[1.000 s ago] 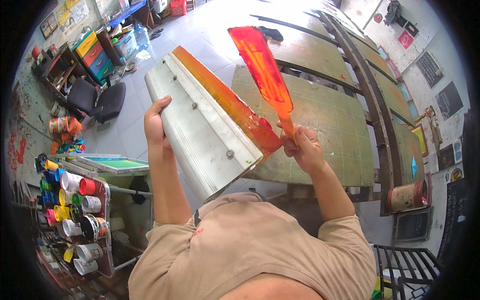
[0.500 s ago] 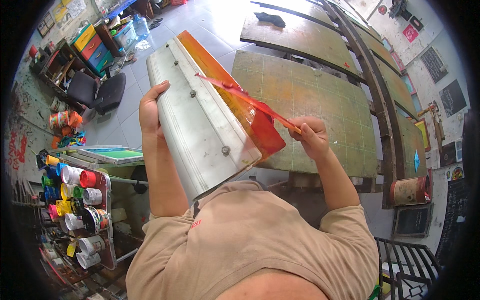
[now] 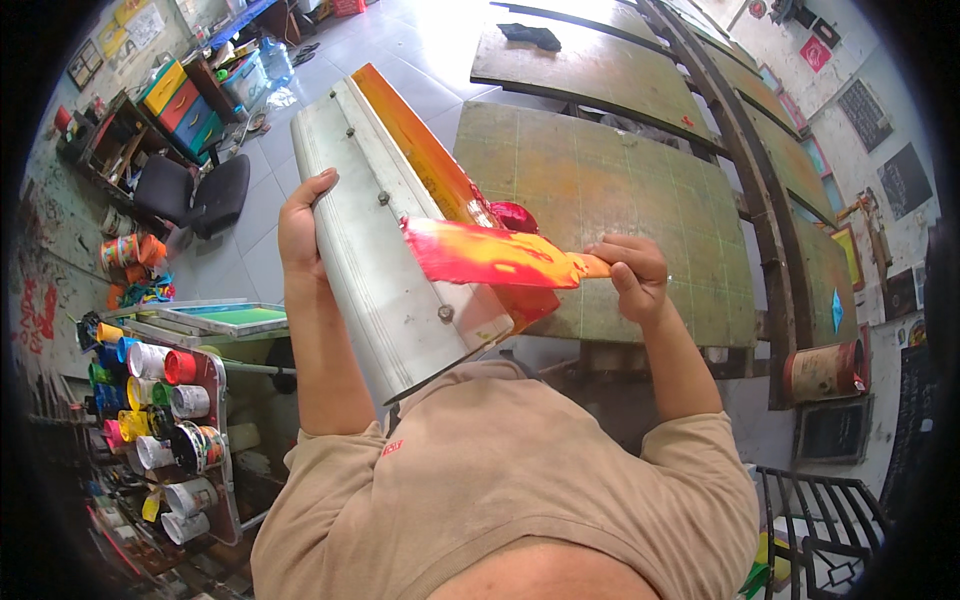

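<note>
My left hand [image 3: 306,225] is closed round the far left edge of a wide screen-printing squeegee [image 3: 385,290], with the thumb on its pale metal holder. Bolts run along the holder, and an orange blade smeared with red and yellow ink sticks out on the right. In my right hand [image 3: 632,274] is the orange handle of an ink spatula [image 3: 490,252]. Its broad flat face is coated in red and yellow ink and crosses over the squeegee's near half. A glossy dark red blob of ink [image 3: 513,216] shows just behind it, by the blade.
A stained board [image 3: 620,180] lies beyond my right hand, with more boards on dark rails. A dark cloth [image 3: 530,37] rests on a farther one. At left are several ink tubs [image 3: 150,360] and a framed green screen [image 3: 240,316]. An office chair [image 3: 220,190] stands behind.
The spatula has turned from edge-on so its inky flat face shows, and its handle sits slightly lower and to the right. The squeegee has barely moved.
</note>
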`<state>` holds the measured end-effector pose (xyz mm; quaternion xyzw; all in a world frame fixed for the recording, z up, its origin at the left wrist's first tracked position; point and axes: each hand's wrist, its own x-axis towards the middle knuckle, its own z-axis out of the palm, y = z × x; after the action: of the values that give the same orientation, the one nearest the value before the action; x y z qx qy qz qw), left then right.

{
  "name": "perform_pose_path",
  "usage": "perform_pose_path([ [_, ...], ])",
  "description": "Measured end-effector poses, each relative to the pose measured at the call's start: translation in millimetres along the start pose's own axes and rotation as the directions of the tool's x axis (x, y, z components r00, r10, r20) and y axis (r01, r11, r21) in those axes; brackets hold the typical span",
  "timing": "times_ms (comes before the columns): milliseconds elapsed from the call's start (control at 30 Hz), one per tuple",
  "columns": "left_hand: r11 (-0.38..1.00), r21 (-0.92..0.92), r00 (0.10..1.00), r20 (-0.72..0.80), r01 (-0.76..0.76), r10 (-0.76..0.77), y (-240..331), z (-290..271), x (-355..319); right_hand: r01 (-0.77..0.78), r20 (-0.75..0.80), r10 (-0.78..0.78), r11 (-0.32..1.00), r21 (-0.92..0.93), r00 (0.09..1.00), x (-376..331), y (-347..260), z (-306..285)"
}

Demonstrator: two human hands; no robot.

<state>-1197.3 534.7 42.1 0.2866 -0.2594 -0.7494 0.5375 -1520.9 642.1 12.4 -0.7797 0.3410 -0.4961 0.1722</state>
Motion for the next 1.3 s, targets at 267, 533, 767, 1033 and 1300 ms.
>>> perform_pose_path([
  [267, 0.999, 0.008, 0.999, 0.007, -0.05, 0.05, -2.8, -0.8, 2.4, 0.012, -0.029, -0.014, 0.997, -0.08, 0.999, -9.6, 1.7, -8.3],
  [533, 1.0, -0.007, 0.998, 0.062, 0.019, -0.018, 2.4, -4.6, 3.1, 0.02, -0.044, -0.026, 0.99, -0.142, 0.999, -18.7, 4.3, -22.1],
  [767, 0.997, -0.078, 0.995, 0.098, 0.01, -0.002, 4.7, -13.4, 4.7, -0.033, -0.064, 0.02, 0.976, -0.217, 0.998, -33.1, 5.2, -40.1],
  [1033, 0.988, -0.153, 0.986, 0.163, 0.0, 0.025, 11.1, -22.5, 0.4, -0.095, -0.163, 0.044, 0.942, -0.323, 0.986, -32.7, -13.0, -60.1],
  [1300, 0.868, 0.119, 0.79, -0.371, -0.481, 0.489, 7.6, -13.4, -11.6, -0.224, -0.239, 0.092, 0.754, -0.617, 0.967, -17.0, -84.8, -75.4],
])
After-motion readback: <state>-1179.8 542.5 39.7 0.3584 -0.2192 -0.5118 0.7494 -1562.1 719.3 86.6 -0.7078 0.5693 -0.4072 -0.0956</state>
